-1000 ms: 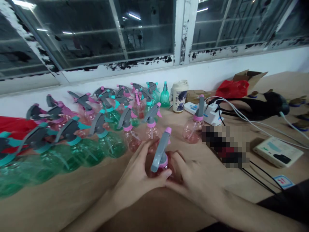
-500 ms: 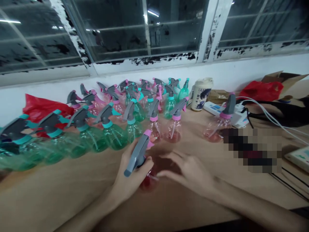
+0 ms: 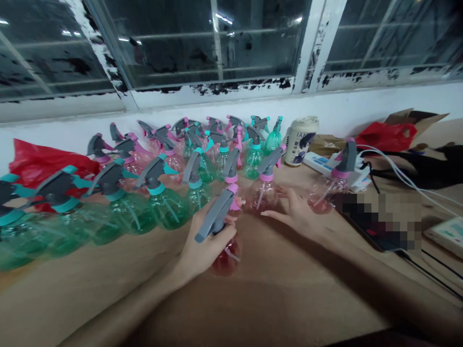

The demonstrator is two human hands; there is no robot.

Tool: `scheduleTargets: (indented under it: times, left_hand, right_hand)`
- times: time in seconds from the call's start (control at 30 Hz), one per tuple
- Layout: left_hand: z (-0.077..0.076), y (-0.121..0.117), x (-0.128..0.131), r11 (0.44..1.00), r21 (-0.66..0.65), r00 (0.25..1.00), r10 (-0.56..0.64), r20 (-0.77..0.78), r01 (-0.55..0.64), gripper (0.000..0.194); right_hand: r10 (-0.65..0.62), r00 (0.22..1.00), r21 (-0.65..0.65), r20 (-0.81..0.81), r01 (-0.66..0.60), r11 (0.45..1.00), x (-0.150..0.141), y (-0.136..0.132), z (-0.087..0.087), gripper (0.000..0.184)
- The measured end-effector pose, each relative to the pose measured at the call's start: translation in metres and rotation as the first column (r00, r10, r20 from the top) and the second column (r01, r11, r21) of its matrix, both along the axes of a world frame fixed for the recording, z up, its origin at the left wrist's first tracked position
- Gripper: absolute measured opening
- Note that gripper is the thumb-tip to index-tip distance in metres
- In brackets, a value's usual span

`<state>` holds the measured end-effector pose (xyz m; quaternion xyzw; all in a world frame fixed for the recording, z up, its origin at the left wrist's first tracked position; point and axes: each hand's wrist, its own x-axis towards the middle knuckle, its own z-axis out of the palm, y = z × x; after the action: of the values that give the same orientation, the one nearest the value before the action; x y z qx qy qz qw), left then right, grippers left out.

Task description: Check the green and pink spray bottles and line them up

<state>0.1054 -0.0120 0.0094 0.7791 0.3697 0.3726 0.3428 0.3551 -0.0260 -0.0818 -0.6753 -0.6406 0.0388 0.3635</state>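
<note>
A spray bottle (image 3: 228,255) with a clear pinkish-red body and a grey and pink trigger head stands upright near the middle of the table. My left hand (image 3: 208,236) is wrapped round its neck, below the trigger head. Behind it, to the right, stands a second pink-collared spray bottle (image 3: 261,193). My right hand (image 3: 296,212) is at the lower right of that bottle, thumb and fingers apart; whether they touch it I cannot tell. A third pink spray bottle (image 3: 321,190) is just behind my right hand.
Green spray bottles (image 3: 168,207) line the left side, with several more pink and green ones behind. A red plastic bag (image 3: 47,161), a paper cup (image 3: 302,142), a power strip (image 3: 318,161), a partly blurred phone (image 3: 369,231) and cables lie about the table.
My right hand has moved up and away from the held bottle to the second pink bottle. My left hand has shifted slightly right with its bottle. The view has moved a little.
</note>
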Motion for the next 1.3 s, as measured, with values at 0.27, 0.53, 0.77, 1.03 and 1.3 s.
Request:
scheduleTargets:
  times: [0.27, 0.53, 0.77, 1.03, 1.3]
  left_hand:
    - [0.0, 0.005, 0.009, 0.999, -0.011, 0.999, -0.031, 0.036, 0.031, 0.016]
    - [-0.003, 0.011, 0.018, 0.997, -0.013, 0.997, -0.071, 0.001, 0.071, 0.017]
    - [0.007, 0.007, 0.018, 0.985, -0.132, 0.993, -0.106, 0.044, 0.111, 0.025]
    - [-0.007, 0.004, 0.012, 0.952, -0.307, 0.996, 0.01, 0.085, 0.016, 0.012]
    - [0.0, -0.001, 0.015, 0.976, -0.216, 0.995, 0.044, 0.093, -0.024, 0.008]
  right_hand:
    - [0.044, 0.999, -0.037, -0.01, -0.044, 0.998, 0.002, 0.009, 0.006, 0.07]
    - [0.096, 0.995, -0.077, -0.016, -0.097, 0.992, 0.006, 0.011, 0.014, 0.072]
    - [-0.005, 0.999, 0.061, -0.043, 0.007, 0.998, -0.002, -0.027, 0.006, 0.043]
    - [0.494, 0.847, -0.036, 0.196, -0.497, 0.867, -0.029, -0.037, 0.0, 0.049]
    - [0.592, 0.78, -0.081, 0.203, -0.589, 0.804, -0.042, -0.026, -0.002, 0.053]
